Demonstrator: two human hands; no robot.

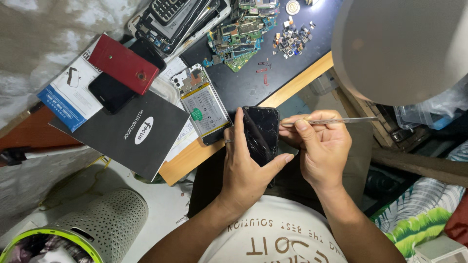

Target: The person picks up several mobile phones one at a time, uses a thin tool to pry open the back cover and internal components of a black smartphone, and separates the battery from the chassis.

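Observation:
My left hand grips a black phone with a cracked screen, thumb along its left edge and fingers on its lower right edge. My right hand holds thin metal tweezers with the tip touching the phone's right upper edge. Both hands are over my lap, just off the front edge of the wooden workbench.
An opened phone showing its battery lies on the bench by my left hand. A black notebook, a red phone, a black phone, circuit boards and small parts lie further back. A grey lampshade hangs at right, and a perforated bin stands lower left.

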